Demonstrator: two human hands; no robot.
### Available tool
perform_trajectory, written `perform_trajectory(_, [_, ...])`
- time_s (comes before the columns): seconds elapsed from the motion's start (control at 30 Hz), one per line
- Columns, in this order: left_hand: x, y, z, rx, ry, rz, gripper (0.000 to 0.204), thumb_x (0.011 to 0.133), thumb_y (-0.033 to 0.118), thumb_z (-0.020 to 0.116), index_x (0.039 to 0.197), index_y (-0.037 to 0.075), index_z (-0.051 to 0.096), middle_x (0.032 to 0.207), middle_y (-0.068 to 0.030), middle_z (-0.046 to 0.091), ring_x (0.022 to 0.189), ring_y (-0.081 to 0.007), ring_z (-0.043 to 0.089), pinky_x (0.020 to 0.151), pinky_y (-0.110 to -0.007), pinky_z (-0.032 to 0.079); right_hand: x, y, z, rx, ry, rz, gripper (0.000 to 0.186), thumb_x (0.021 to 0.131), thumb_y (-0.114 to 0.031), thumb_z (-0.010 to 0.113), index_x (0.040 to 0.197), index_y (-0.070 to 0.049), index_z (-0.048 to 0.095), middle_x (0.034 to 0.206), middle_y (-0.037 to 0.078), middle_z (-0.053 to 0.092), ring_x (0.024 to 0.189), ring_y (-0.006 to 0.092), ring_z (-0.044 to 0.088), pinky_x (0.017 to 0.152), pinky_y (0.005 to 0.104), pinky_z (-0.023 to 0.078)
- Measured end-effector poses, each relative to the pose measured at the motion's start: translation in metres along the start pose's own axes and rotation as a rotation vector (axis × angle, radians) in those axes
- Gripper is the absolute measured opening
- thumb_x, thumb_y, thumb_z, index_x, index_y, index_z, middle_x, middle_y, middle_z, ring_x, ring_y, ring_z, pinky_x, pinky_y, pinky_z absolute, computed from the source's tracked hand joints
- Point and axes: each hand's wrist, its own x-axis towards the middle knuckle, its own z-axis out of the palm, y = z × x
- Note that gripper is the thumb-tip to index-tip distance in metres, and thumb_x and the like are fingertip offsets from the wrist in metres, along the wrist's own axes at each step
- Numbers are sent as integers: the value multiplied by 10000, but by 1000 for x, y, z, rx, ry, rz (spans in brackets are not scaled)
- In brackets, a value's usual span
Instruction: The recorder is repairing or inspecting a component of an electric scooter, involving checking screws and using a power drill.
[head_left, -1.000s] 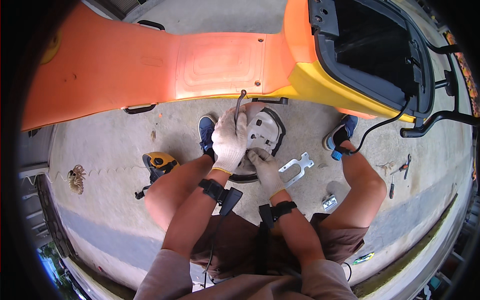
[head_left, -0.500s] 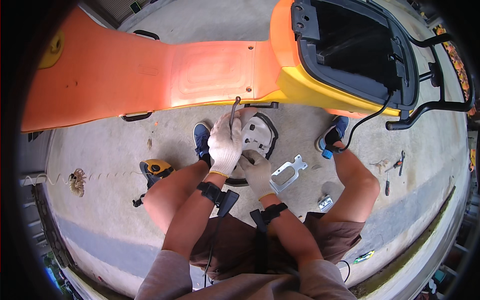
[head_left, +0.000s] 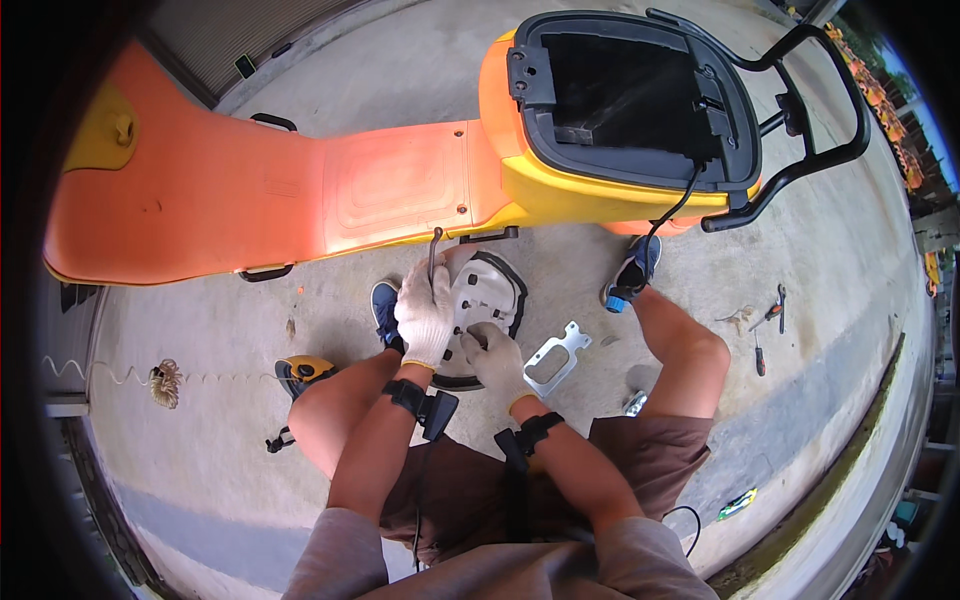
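Pale oval plastic panel with a black rim [head_left: 490, 285], one piece, lies on the grey concrete floor [head_left: 620, 365] between the person's two feet, partly hidden under the hands. Two forearms come from the lower edge, each wearing one black strap with a black device. Both hands wear white knitted gloves. The left hand [head_left: 425, 318] is closed around one dark metal rod-shaped tool with a bent head [head_left: 436, 252], which points away from the person. The right hand [head_left: 493, 362] is half curled, with its fingertips at the near part of the panel; whether they pinch some small piece, I cannot tell.

Just to the right of the panel lies one flat silver metal bracket with a large cut-out [head_left: 574, 341]. Beside the right leg is one small shiny metal piece [head_left: 635, 403], and near the left knee one rounded yellow-and-black object [head_left: 312, 369]. Well apart on the left is one cream coiled cord [head_left: 165, 384]. Far on the right lie two hand tools, one of them a screwdriver with a dark handle [head_left: 760, 362].

Beyond the panel stands one long orange-and-yellow vehicle body [head_left: 390, 190], with one open black compartment [head_left: 620, 90] and one black tubular rack [head_left: 797, 170].
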Motion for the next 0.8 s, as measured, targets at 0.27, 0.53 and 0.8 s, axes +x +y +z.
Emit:
perform_trajectory(0.27, [-19,4,-3,-14,-19,15,327,977,244,483,1184,38,630,1164,-185,646,1102,-376,596,974,-445,458,-2,6,8,-199,-100,-26,442,977,-388,469,953,17,644,858,241,691,853,364,692,798,449,522])
perform_trajectory(0.53, [-33,7,-7,-53,-5,19,303,989,232,496,1174,44,645,1139,-177,677,1092,-340,626,971,-396,474,-14,9,10,-163,-97,-33,488,995,-399,387,956,12,646,892,281,676,925,436,659,862,497,490])
perform_trajectory(0.8, [-40,-3,-2,-38,11,22,321,999,230,482,1187,18,634,1150,-199,656,1097,-353,616,981,-405,462,-11,12,6,-8,-209,41,476,970,-375,407,1017,17,672,1065,293,656,1029,457,620,926,487,475])
